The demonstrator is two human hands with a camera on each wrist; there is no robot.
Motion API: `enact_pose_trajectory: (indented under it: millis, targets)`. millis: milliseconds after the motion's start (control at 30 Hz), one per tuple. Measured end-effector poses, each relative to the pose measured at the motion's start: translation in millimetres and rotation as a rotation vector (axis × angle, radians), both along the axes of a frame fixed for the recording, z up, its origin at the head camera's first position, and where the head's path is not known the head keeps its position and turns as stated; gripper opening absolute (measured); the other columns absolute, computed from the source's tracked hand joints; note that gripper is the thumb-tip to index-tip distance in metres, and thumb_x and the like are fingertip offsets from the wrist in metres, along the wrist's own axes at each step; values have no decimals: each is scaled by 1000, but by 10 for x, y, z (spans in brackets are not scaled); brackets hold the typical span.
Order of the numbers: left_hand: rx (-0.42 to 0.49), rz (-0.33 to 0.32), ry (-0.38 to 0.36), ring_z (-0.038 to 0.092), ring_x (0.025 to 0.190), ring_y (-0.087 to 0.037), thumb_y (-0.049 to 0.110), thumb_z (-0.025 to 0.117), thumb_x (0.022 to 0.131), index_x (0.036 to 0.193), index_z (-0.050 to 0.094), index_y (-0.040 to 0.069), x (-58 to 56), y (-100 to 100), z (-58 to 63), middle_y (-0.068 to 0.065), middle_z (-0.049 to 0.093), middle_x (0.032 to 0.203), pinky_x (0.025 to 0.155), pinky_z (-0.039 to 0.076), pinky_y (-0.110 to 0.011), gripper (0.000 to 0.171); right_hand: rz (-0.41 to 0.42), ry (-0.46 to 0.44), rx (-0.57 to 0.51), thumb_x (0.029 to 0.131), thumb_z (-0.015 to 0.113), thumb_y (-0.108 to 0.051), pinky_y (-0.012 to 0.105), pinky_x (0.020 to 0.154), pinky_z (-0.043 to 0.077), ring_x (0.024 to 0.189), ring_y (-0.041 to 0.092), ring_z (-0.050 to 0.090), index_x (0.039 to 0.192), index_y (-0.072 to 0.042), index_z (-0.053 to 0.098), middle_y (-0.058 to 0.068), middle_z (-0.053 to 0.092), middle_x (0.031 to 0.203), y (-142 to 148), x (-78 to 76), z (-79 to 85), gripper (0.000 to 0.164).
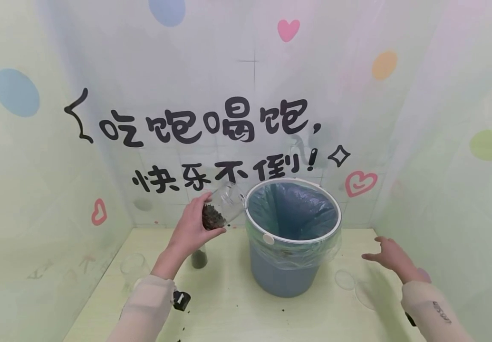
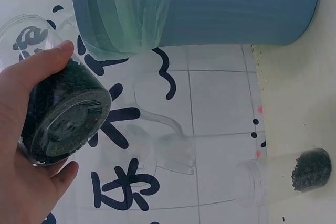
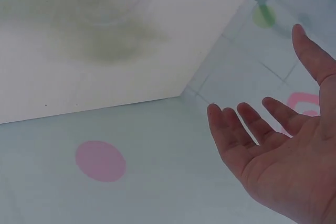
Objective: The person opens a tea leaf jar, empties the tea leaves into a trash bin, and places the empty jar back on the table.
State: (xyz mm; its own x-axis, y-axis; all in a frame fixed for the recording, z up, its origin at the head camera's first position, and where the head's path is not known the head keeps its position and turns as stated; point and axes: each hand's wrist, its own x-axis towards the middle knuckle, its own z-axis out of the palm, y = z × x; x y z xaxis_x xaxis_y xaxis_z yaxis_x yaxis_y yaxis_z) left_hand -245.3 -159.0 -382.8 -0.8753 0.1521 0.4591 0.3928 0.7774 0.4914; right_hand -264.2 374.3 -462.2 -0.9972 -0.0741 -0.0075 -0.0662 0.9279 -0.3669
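Note:
My left hand (image 1: 194,221) grips a clear jar (image 1: 230,202) that is tilted, its mouth at the rim of a blue bin (image 1: 284,275). Dark, dry, leaf-like bits (image 1: 213,217) lie at the jar's lower end. In the left wrist view, thumb and fingers wrap around the jar (image 2: 73,111). A green translucent bag (image 1: 267,209) lines the bin and folds over its white rim. To the right of the bin, my right hand (image 1: 390,254) is held above the table, fingers loosely spread with nothing in them, as the right wrist view also shows.
Behind my left wrist stands another clear jar (image 1: 199,259) with dark bits at its bottom. A transparent container (image 1: 132,267) is at the table's left. Two clear round lids (image 1: 345,280) lie right of the bin. Dark crumbs dot the table (image 1: 228,313). Printed walls enclose three sides.

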Motion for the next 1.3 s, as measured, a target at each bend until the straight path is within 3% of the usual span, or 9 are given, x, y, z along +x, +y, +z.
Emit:
enact_pose_trajectory:
  millis: [433,767,1100,1300]
  targets:
    - [-24,17,-14,48,132,-37,36,89,72,153,30,14,-18,19,13,-14,51,142,110,43,-57,103,4,37,-107,94,66,-36,66,97,47,121,59,48,134,22,40,46,46,132,-298,-114,623,75]
    - [-31,28,-20,48,132,-36,37,89,72,154,30,14,-16,25,37,-13,50,143,110,43,-57,103,63,42,-171,99,57,-34,64,97,49,124,57,47,139,16,40,42,45,137,-580,-126,1060,66]
    - [-36,27,-12,48,132,-37,39,88,72,154,31,15,-7,22,37,-14,51,142,108,45,-58,103,120,70,-216,99,59,-33,64,100,48,128,55,48,143,12,40,37,44,143,-835,-101,1315,65]
    - [-37,26,-11,49,131,-37,38,89,72,154,31,15,-3,27,38,-14,51,142,107,45,-58,103,231,113,-227,95,66,-29,65,102,46,130,56,46,143,8,43,33,44,146,-915,-75,1339,64]
